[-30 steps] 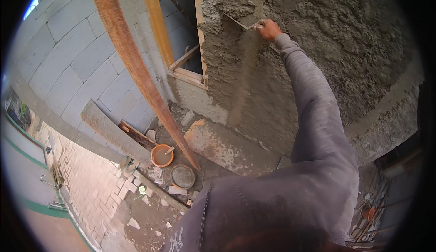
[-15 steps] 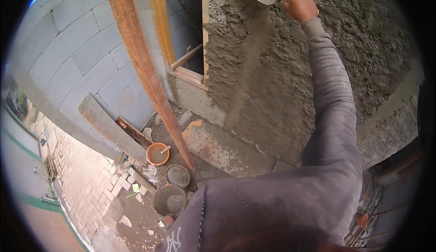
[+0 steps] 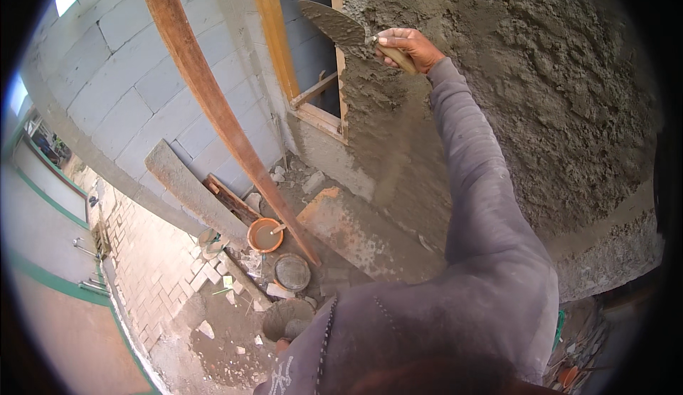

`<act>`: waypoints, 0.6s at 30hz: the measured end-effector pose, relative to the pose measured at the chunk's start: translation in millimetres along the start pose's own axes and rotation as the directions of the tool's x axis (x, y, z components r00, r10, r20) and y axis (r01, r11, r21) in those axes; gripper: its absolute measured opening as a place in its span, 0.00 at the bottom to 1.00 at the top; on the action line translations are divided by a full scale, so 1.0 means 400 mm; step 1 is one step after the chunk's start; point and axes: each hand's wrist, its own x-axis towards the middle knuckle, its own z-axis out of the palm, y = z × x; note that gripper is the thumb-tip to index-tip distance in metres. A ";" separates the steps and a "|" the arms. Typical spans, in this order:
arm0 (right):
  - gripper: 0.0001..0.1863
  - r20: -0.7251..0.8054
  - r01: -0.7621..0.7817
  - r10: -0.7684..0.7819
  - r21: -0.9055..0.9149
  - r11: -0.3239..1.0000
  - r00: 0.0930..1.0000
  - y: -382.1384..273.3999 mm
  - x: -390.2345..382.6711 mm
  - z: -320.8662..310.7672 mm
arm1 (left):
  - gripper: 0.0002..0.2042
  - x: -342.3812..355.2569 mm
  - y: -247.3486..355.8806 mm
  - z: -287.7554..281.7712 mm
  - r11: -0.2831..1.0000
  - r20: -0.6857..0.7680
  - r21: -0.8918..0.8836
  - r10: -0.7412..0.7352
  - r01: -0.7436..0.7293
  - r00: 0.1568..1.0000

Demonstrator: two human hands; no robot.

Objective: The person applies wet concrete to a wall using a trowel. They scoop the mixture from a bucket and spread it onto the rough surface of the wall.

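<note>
My right hand (image 3: pixel 411 48) is closed round the handle of a mortar-coated trowel (image 3: pixel 331 23). The trowel is tilted, its blade pointing up and left across the edge of the wooden window frame (image 3: pixel 336 60). Behind my hand is a wall of wet, rough mortar (image 3: pixel 526 103). Only a small part of my left hand (image 3: pixel 283 344) shows, low down past my sleeve. It grips the rim of a dark bucket (image 3: pixel 274 324) with grey mortar inside; most of the fingers are hidden.
A long wooden board (image 3: pixel 206 103) leans diagonally in front of the grey block wall (image 3: pixel 135 53). Below stand an orange bucket (image 3: pixel 253 243) and a dark bucket (image 3: pixel 292 272). A grey plank (image 3: pixel 188 185) leans by the wall; rubble and paving (image 3: pixel 142 245) lie at left.
My right hand has moved left and down with the trowel, whose blade now reaches over the window frame's edge. The view has shifted slightly; my left hand still holds the bucket.
</note>
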 end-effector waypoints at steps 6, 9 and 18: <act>0.18 -0.462 0.044 -0.155 -0.243 0.969 0.873 -0.036 -0.245 -0.101 | 0.11 -0.010 0.046 0.101 0.975 0.092 -0.224 0.027 -0.006 0.995; 0.20 -0.413 -0.048 -0.071 -0.270 0.962 0.908 -0.009 -0.422 -0.041 | 0.10 -0.012 0.110 0.152 0.892 0.190 -0.449 0.042 0.049 0.981; 0.14 0.257 -0.331 0.557 -0.584 0.741 0.790 0.553 -0.965 0.171 | 0.19 -0.123 0.545 0.389 0.832 0.311 -0.520 0.394 -0.192 0.865</act>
